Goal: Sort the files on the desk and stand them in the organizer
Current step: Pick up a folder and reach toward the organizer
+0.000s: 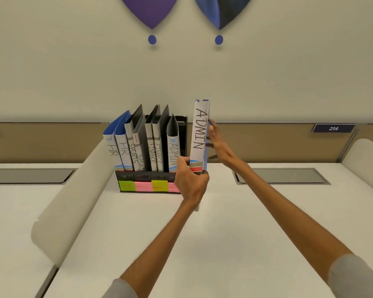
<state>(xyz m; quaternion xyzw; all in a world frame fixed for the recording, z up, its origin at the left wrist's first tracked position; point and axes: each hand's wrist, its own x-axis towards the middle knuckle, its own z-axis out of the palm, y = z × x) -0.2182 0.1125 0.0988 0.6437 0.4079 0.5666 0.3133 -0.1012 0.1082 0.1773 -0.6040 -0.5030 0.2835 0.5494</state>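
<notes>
Head view: the left hand [190, 181] has its fingers curled round the lower spine of a white file marked ADMIN [199, 134], holding it upright just to the right of the black organizer [125, 176]. The right hand [215, 143] lies against the file's right cover higher up; whether its fingers grip cannot be told. Seven files [153, 145] stand in the organizer: two HR, two SPORTS, two FINANCE, one ADMIN. Green and pink sticky notes [146, 186] line its front. The organizer stands on the white counter [224, 233].
</notes>
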